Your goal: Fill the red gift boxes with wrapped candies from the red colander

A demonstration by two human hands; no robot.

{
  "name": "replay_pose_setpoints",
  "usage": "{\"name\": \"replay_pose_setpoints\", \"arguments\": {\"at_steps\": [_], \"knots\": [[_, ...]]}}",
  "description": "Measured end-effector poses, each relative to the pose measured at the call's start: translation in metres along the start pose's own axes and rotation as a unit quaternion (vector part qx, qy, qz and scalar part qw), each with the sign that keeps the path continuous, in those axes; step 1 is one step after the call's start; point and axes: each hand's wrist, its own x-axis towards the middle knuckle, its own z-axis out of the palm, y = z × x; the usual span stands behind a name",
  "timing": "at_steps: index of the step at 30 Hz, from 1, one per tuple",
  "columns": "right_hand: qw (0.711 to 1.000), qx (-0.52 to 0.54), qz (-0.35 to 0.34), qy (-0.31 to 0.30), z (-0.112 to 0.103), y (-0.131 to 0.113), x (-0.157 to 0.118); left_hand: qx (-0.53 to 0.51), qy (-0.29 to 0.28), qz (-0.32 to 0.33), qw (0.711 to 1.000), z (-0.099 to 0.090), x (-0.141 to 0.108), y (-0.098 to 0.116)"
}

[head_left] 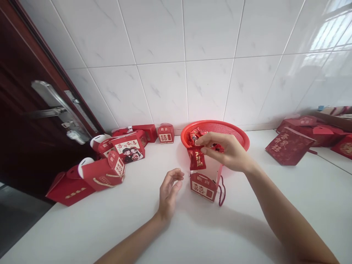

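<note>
A small red wrapped packet (197,158) with gold characters hangs from the pinched thumb and fingers of my right hand (227,150). Directly beneath it stands a red gift box (202,187) with its top open and a dark red cord handle at its right side. My left hand (169,192) is beside the box on its left, fingers curved and apart, holding nothing and not touching the box. Behind my right hand is a red plastic basket (243,137) holding shiny red wrapped pieces (198,135).
Several red gift boxes (103,172) stand on the left of the white table (143,234), near a dark door with a metal handle (52,99). A small box (165,133) is against the tiled wall. More red packaging (288,146) lies at the right.
</note>
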Motion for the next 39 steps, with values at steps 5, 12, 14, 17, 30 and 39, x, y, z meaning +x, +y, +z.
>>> {"name": "replay_pose_setpoints", "arguments": {"at_steps": [5, 12, 14, 17, 30, 39], "knots": [[0.994, -0.042, -0.085, -0.061, 0.026, -0.014, -0.007, -0.141, -0.069, -0.034, 0.987, -0.005, -0.003, 0.018], [0.977, -0.099, -0.120, -0.145, 0.039, -0.014, -0.012, -0.268, -0.107, -0.173, 0.942, -0.010, 0.009, 0.035], [0.973, -0.108, -0.120, -0.162, 0.037, -0.012, -0.012, -0.278, -0.059, -0.183, 0.941, -0.014, 0.015, 0.036], [0.970, -0.120, -0.117, -0.179, 0.038, -0.009, -0.013, -0.291, -0.031, -0.192, 0.937, -0.018, 0.019, 0.037], [0.971, -0.229, 0.055, -0.034, -0.023, 0.027, 0.000, -0.216, -0.107, -0.184, 0.953, -0.014, 0.015, 0.028], [0.838, -0.378, 0.348, -0.182, -0.058, 0.112, -0.006, -0.212, -0.119, -0.185, 0.952, -0.011, 0.012, 0.027]]}}
